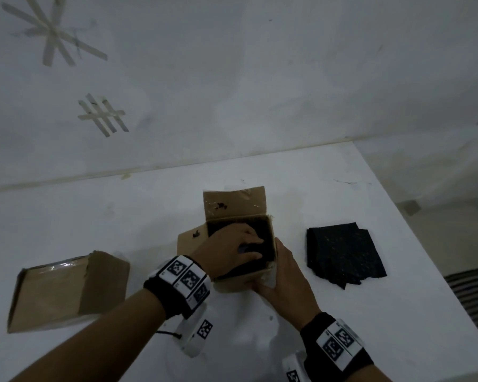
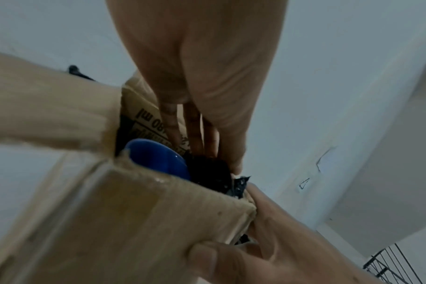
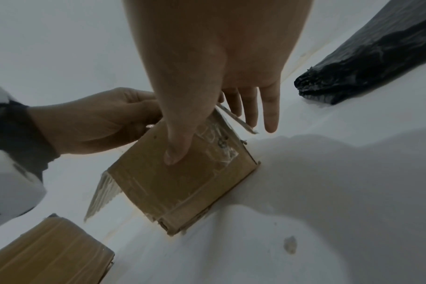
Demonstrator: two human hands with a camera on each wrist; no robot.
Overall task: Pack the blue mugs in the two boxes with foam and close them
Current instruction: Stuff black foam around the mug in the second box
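An open cardboard box (image 1: 239, 281) stands mid-table with its far flap (image 1: 233, 202) up. Inside it lie a blue mug (image 2: 158, 159) and black foam (image 2: 212, 173). My left hand (image 1: 253, 245) reaches down into the box, its fingertips (image 2: 195, 142) and thumb pinching the foam beside the mug. My right hand (image 1: 271, 271) grips the box's near right corner. Its thumb (image 3: 176, 151) lies on the front wall and its fingers (image 3: 270, 115) on the right side. A second box (image 1: 66, 290) lies on its side at the left.
A pile of black foam sheets (image 1: 345, 255) lies right of the open box. The white table (image 1: 342, 326) meets a wall at the back, and its right edge drops off past the foam. The second box (image 3: 49, 255) is near my left forearm.
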